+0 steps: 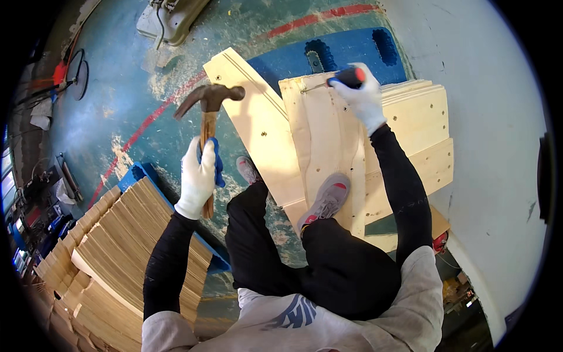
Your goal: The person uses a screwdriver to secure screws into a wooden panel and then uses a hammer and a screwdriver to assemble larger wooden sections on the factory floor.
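My left hand (pixel 200 176), in a white glove with blue on the palm side, is closed around the wooden handle of a claw hammer (pixel 212 98). The hammer is raised, its steel head uppermost. My right hand (pixel 365 100), also gloved, grips a screwdriver (pixel 350 77) with a red and black handle. Its thin shaft points left, and the tip meets the far end of a pale wooden board (pixel 322 126). My right shoe (pixel 329 196) rests on that board. Another board (pixel 258 123) with dark round spots lies slanted to its left.
More boards (pixel 419 114) are stacked at the right beside a pale wall (pixel 487 129). A blue plastic pallet (pixel 275 66) lies beyond them. At lower left, many thin wooden pieces (pixel 132 234) stand packed on another blue pallet (pixel 138 171). A red line (pixel 146 123) crosses the scuffed green floor.
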A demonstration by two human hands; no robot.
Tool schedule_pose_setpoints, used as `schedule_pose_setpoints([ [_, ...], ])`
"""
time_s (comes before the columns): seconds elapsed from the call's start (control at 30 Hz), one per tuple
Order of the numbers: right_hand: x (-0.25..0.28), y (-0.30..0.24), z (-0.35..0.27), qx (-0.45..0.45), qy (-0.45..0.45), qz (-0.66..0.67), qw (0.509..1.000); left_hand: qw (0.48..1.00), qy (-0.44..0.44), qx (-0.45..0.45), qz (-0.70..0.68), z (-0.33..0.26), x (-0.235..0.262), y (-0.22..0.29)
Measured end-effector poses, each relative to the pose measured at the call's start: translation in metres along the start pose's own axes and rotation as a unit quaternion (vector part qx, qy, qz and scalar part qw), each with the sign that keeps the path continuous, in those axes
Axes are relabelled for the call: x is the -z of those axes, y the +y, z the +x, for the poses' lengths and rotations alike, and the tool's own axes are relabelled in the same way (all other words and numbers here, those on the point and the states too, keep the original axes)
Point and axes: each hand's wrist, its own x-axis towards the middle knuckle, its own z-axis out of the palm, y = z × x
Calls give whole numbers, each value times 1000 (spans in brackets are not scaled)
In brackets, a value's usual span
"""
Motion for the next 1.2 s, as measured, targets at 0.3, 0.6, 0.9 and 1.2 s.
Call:
schedule_pose_setpoints([
  [0.3, 10, 26, -35, -218, 142, 304, 917, 998, -34, 52, -7, 6, -12, -42],
  [0.6, 36, -25, -99, -183, 183, 209, 943, 966, -130, 167, -147, 86, -67, -114],
  [0.9, 68, -96, -263, -149, 329, 101, 927, 891, -220, -91, 386, 81, -38, -98],
  [1.2, 87, -78, -386, -297, 345, -236, 858, 860, -201, -357, 305, 112, -59, -47],
])
